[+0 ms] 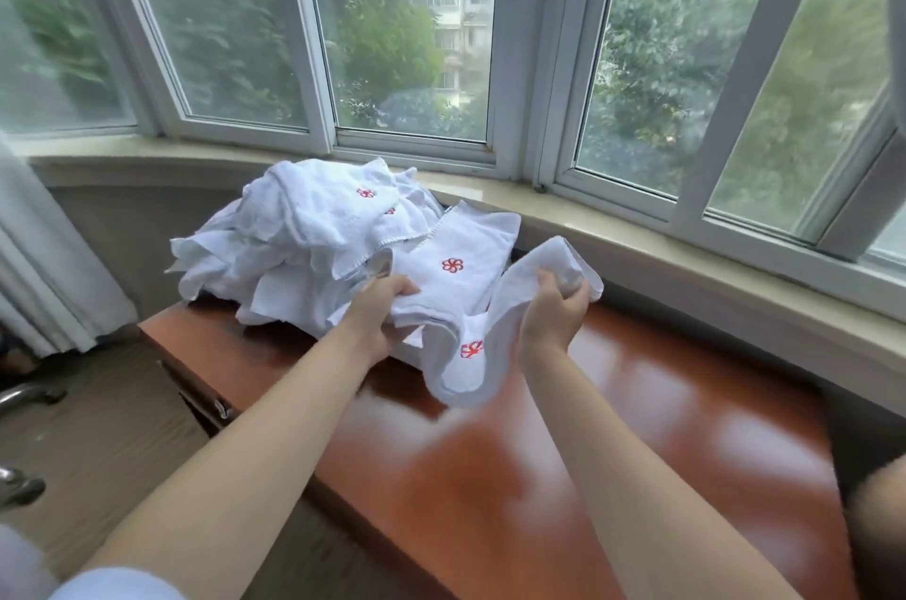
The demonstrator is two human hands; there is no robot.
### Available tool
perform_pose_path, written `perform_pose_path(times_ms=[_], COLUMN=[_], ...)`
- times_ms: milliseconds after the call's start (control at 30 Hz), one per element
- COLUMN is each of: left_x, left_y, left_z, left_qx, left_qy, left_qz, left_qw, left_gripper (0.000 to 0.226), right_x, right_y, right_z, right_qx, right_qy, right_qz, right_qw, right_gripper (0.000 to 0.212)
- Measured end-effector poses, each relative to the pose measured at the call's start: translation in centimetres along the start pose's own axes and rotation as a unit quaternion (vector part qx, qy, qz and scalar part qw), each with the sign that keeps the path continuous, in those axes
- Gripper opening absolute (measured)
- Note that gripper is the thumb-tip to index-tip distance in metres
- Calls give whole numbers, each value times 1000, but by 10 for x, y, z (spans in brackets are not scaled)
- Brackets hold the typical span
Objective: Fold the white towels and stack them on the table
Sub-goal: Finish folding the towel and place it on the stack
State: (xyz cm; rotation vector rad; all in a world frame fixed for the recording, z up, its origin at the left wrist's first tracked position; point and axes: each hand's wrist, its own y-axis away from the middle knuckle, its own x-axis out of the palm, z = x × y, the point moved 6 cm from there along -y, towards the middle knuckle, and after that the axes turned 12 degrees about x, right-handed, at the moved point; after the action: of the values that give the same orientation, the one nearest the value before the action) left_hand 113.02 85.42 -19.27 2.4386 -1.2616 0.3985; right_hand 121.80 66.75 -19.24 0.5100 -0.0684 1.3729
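You hold one white towel (470, 344) with a red flower mark just above the table (637, 428), near its far edge; it sags between your hands. Your left hand (377, 310) grips its left end, fingers curled over the cloth, and your right hand (554, 310) clutches the bunched right end. Behind, the pile of unfolded towels (304, 241) sits at the table's far left corner, below the window sill (686, 246)
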Motion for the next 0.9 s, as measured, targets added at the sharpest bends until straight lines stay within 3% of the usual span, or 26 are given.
perform_pose_path(times_ms=[200,500,800,900], left_x=[1,14,11,8], left_y=[-74,-176,-280,-313], left_z=[-41,-58,-80,-85], left_qx=[-6,-59,-87,-96], left_qy=[5,0,-105,-118], left_qz=[46,117,223,220], left_qw=[999,991,965,964], left_gripper=[32,23,30,32], right_x=[78,135,180,194], right_y=[-31,-62,-68,-64], right_z=[-3,-13,-39,-47], right_qx=[18,5,-19,-24], right_qy=[-45,-80,-93,-83], right_qz=[-17,-79,-271,-309], right_qw=[999,994,958,947], right_gripper=[21,10,10,10])
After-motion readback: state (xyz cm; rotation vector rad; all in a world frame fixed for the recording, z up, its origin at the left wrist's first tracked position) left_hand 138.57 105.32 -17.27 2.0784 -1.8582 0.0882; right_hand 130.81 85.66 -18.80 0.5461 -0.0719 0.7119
